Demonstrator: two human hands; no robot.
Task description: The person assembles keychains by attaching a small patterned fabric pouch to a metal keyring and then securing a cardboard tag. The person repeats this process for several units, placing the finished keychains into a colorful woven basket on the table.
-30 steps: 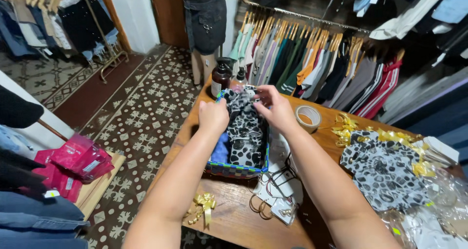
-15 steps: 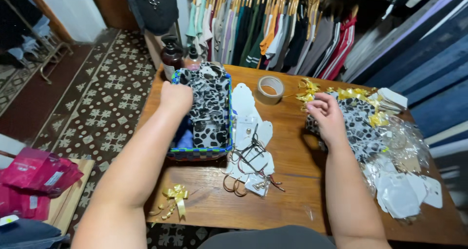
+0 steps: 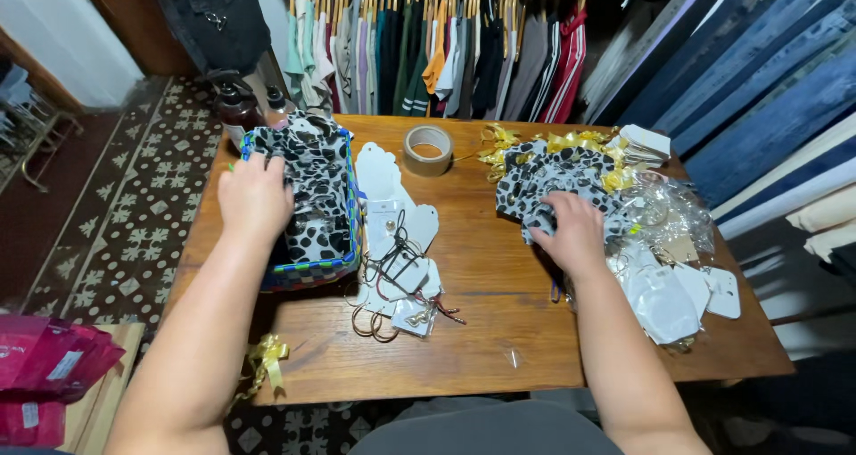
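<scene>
My left hand (image 3: 256,198) rests, fingers curled, on black-and-white spotted fabric (image 3: 316,188) packed in a blue-rimmed woven basket (image 3: 314,271) at the left of the wooden table (image 3: 490,268). My right hand (image 3: 572,230) presses down on a heap of the same spotted fabric (image 3: 557,177) at the right, fingers closing on its near edge. Between the two lies a pile of white card tags (image 3: 397,241) with thin cords and hoops.
A roll of brown tape (image 3: 429,149) sits at the table's back. Gold ribbon bows (image 3: 553,143), clear plastic bags (image 3: 669,214) and more white tags (image 3: 678,290) crowd the right side. Dark bottles (image 3: 236,112) stand back left. Hanging clothes (image 3: 437,45) line the rear. Another gold bow (image 3: 267,357) lies front left.
My right hand has left the basket and moved across to the spotted fabric heap on the right. My left hand stays on the basket's fabric. The view has shifted right.
</scene>
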